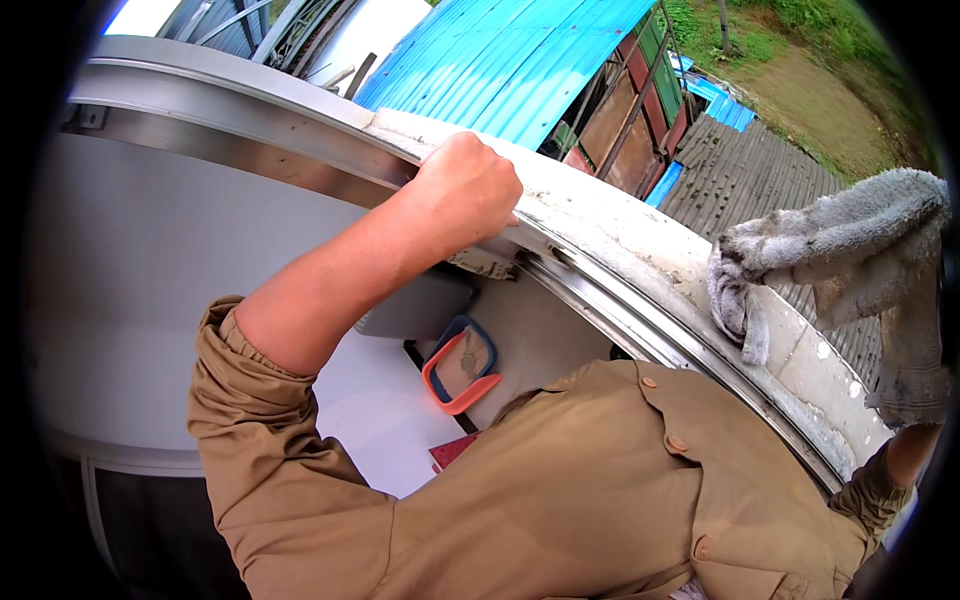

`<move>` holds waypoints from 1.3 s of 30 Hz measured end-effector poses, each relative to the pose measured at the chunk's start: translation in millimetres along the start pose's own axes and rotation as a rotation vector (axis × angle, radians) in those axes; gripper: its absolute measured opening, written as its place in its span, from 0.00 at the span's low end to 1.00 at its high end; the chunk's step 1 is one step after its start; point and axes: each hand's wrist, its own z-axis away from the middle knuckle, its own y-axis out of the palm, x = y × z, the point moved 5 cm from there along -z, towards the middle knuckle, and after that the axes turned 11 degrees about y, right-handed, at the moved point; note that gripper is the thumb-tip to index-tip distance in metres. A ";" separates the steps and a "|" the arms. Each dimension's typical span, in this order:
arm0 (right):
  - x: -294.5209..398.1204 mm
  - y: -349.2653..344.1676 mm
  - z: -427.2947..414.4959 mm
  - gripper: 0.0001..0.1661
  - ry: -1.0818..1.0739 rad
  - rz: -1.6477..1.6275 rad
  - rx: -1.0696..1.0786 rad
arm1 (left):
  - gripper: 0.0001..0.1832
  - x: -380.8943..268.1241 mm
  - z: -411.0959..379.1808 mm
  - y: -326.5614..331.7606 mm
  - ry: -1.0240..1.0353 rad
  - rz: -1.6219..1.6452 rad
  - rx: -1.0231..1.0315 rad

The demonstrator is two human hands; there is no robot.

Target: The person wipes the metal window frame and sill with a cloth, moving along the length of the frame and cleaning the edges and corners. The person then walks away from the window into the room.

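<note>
My left hand (472, 187) is closed in a fist over the metal window frame (322, 161), at the inner edge of the sill. At the right, a dirty grey terry towel (847, 240) is bunched up and hangs over the outer side of the white sill (637, 240). My right wrist (911, 454) runs up into the towel, which hides the hand and its fingers. One twisted end of the towel hangs against the sill. Below my left hand, the metal sliding tracks (622, 319) run along the window opening towards the lower right.
Outside lie a blue corrugated roof (495, 60), a grey corrugated roof (750, 165) and a grassy slope (817, 90). Inside, far below, are an orange and blue stool or chair (461, 364), a grey box-like object (420, 304) and a red item (452, 451). The sill's paint is chipped.
</note>
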 end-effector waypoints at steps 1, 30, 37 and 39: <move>0.0 3.4 0.9 0.07 -0.002 0.005 0.009 | 0.24 -0.2 0.0 -0.5 0.009 0.001 -0.006; 67.8 245.5 -28.3 0.08 -0.158 -0.133 0.754 | 0.23 24.9 1.3 47.6 -0.126 -0.135 -0.001; 82.1 200.3 -29.8 0.09 -0.203 -0.101 0.640 | 0.16 6.7 -4.0 22.9 -0.070 -0.088 0.121; 85.4 186.8 -29.5 0.09 -0.212 -0.068 0.598 | 0.12 1.6 -5.3 17.4 -0.082 -0.089 0.118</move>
